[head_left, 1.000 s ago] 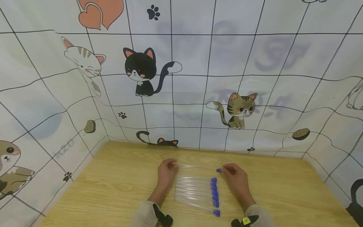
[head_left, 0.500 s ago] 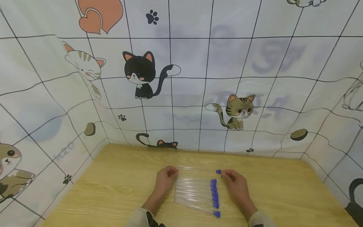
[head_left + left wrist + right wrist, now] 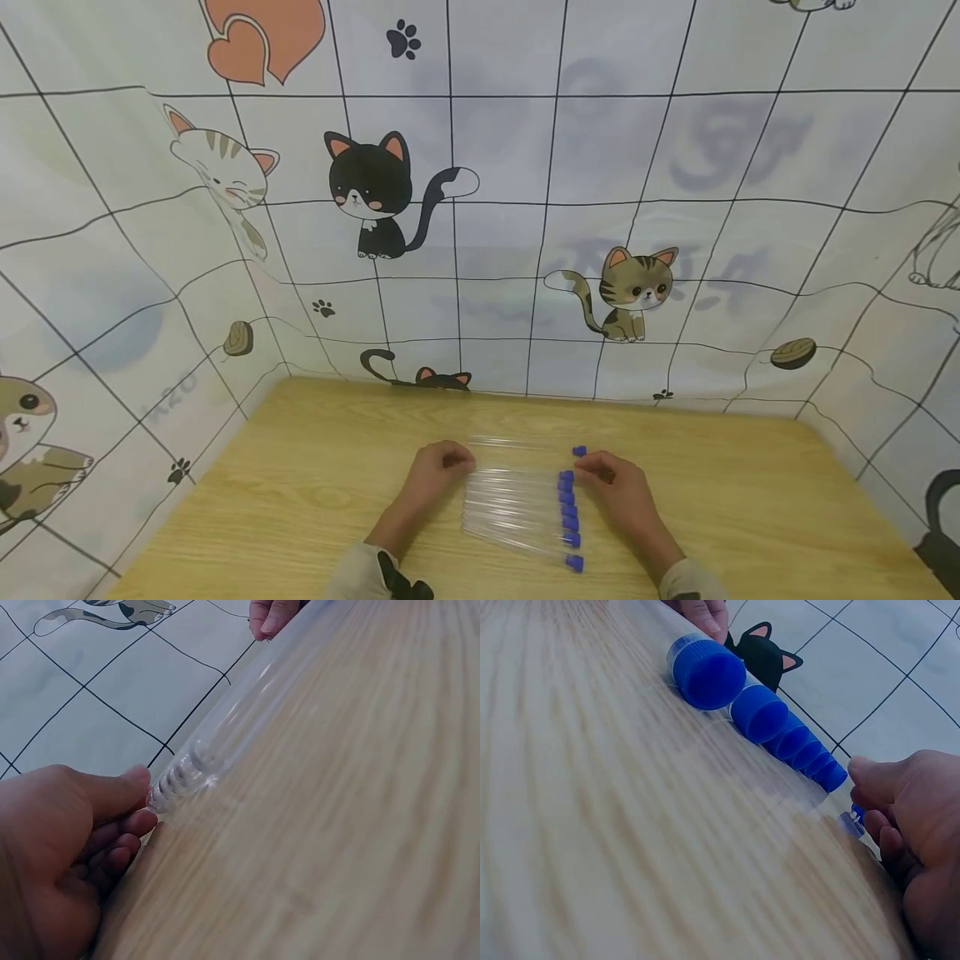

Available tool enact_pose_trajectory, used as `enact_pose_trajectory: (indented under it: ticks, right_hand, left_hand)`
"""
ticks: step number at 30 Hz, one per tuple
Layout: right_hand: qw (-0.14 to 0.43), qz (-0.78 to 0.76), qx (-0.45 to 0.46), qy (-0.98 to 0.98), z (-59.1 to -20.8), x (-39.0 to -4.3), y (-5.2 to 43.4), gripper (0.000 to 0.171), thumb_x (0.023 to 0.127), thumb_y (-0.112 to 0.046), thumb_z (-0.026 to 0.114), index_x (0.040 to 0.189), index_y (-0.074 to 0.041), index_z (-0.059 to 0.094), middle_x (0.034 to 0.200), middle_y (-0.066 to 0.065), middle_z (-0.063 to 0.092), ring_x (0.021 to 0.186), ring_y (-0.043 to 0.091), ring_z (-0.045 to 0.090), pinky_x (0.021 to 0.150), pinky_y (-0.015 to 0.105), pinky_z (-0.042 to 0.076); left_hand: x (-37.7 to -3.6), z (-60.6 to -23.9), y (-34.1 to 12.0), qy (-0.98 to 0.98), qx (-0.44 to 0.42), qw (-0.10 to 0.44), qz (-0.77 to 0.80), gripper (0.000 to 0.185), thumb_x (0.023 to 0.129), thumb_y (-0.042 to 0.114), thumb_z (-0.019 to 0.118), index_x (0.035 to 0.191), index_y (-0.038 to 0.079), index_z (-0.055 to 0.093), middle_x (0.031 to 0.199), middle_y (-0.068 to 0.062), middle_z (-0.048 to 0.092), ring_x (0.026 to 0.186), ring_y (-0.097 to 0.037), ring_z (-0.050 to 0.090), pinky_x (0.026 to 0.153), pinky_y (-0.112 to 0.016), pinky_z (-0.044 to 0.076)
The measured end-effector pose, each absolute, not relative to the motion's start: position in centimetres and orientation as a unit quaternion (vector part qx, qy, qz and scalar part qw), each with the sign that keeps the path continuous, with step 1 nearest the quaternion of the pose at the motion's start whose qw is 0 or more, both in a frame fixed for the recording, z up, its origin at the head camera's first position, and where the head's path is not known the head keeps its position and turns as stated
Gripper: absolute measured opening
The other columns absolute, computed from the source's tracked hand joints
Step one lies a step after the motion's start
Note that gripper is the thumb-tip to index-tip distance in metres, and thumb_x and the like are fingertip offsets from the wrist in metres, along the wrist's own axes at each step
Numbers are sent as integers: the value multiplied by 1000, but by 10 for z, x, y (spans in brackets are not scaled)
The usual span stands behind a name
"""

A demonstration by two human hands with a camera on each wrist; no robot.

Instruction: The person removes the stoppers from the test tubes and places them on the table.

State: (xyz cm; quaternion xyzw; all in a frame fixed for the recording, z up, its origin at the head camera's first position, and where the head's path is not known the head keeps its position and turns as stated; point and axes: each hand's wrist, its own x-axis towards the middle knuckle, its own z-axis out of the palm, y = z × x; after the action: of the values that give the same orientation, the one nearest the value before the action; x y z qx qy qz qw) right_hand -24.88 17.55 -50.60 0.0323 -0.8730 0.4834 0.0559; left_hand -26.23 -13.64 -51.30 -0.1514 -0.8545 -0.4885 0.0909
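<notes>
At the near edge of the row of clear tubes (image 3: pixel 510 500), a slanted tube (image 3: pixel 519 548) is laid askew, its capped end angled away from the rest of the row and towards the wearer. Because nothing is seen bracing it, it could easily be rolled off if the desk (image 3: pixel 300 492) were jolted or a sleeve were brushed against it. Along the right end of the row, the blue caps (image 3: pixel 568 511) are lined up almost shoulder to shoulder; with so little room between them, two tubes could be caught at once, or a neighbour dragged out of line.

At the far corners of the row, both hands are placed. The left hand (image 3: pixel 437 472) is held at the uncapped ends, thumb and fingertip narrowly spaced about the farthest tube's tip; whether it is pinched cannot be told. The right hand (image 3: pixel 619 485) is held just beside the farthest cap, fingers bent and the gap narrow; firm contact cannot be confirmed either. If only one end were gripped, the tube could be swung crosswise over the row.

Just beyond the row, a lone tube (image 3: pixel 516 443) is laid roughly parallel, with a lone cap (image 3: pixel 580 451) at its right end. It could be nudged further off by a stray knuckle, its clear wall being hardly visible. Well beyond the row, a patterned wall sheet (image 3: pixel 498 142) is hung.
</notes>
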Motion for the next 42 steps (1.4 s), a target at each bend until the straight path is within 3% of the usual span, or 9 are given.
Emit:
enact_pose_trajectory:
  ticks: [6, 28, 42]
  right_hand:
    - [44, 496, 48, -866, -510, -248, 176, 15, 84, -17, 74, 98, -21, 71, 92, -7, 66, 87, 12, 60, 78, 28, 49]
    - [81, 438, 113, -888, -510, -247, 175, 21, 83, -10, 74, 103, -18, 72, 95, -9, 64, 82, 11, 57, 74, 28, 48]
    - [87, 459, 91, -879, -508, -248, 171, 20, 86, -11, 71, 106, -16, 69, 98, -6, 66, 91, 13, 61, 82, 33, 50]
  left_hand:
    - [-260, -513, -138, -851, -173, 84, -488, 5, 85, 12, 72, 89, 9, 70, 86, 4, 66, 77, -10, 57, 70, -27, 47]
    - [-260, -511, -138, -858, -162, 98, -477, 8, 83, 2, 72, 90, 6, 72, 85, 2, 67, 78, -13, 60, 71, -27, 49]
    - [-261, -513, -131, -861, -169, 132, -460, 6, 83, 5, 71, 88, 8, 72, 85, 2, 65, 82, -15, 60, 73, -28, 49]
